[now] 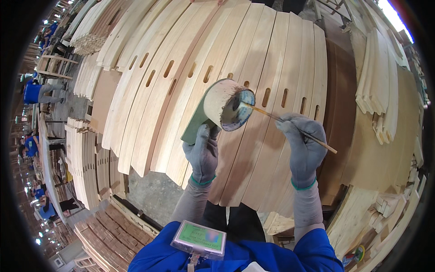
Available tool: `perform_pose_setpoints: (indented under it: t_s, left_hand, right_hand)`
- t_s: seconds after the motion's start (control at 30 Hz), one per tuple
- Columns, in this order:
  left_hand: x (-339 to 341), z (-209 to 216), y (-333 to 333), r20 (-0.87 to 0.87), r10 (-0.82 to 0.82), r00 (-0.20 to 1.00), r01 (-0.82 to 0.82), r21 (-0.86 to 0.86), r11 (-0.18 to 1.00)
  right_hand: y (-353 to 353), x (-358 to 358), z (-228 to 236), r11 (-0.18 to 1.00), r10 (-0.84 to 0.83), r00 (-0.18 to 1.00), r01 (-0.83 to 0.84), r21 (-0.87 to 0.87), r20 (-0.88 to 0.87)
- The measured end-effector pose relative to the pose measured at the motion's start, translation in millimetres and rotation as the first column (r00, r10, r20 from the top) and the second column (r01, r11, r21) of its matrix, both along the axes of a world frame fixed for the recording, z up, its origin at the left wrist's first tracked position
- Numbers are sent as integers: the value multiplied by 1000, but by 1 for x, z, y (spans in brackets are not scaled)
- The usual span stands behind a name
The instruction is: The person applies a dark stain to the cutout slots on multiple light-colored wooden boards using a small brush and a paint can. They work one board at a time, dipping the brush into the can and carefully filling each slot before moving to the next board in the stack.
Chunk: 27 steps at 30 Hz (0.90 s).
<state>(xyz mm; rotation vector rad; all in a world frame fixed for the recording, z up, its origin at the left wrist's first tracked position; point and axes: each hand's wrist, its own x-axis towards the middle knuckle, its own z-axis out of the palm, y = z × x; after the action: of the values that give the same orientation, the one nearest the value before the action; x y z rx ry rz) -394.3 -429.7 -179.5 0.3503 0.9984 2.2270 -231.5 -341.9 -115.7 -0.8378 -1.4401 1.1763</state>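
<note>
My left hand (201, 152), in a grey glove, is closed around a green flat piece (194, 125) and the lower side of a pale round cup (214, 102). The cup tips toward the right, and its mouth shows dark and bluish stains inside. In my gloved right hand (302, 139) is a thin wooden stick (267, 113), pinched between the fingers. Its far end reaches into the cup's mouth; the other end sticks out past my palm. Both hands are above a row of pale wooden boards (247, 149) with slots cut across the middle.
More boards lie stacked at the left (84, 158) and on the right (374, 72). A brown cardboard sheet (337, 95) borders the row. Short wooden pieces (115, 231) are piled at lower left. Fingers of another person (220, 2) touch the far board ends. Several people in blue work farther left.
</note>
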Motion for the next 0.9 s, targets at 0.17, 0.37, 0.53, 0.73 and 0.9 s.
perform_pose_setpoints:
  t_s: [0.17, 0.37, 0.53, 0.73, 0.9]
  left_hand:
    - [5, 1, 2, 3, -9, 1000, 9, 12, 1000]
    - [7, 2, 6, 9, 30, 1000, -29, -33, 999]
    - [0, 6, -1, 20, -71, 997, 71, 27, 997]
    - [-2, 23, 3, 45, -99, 994, 91, 147, 985]
    - [-16, 25, 3, 91, -50, 995, 37, 144, 989]
  right_hand:
    - [-15, 0, -13, 988, 88, 995, -93, 127, 43]
    - [-50, 13, 10, 855, 267, 916, -369, 364, 301]
    - [-47, 21, 4, 969, 207, 976, -196, 149, -60]
    - [-41, 0, 4, 993, 111, 956, -99, 59, -270]
    - [-47, -19, 0, 995, 98, 985, -96, 21, -139]
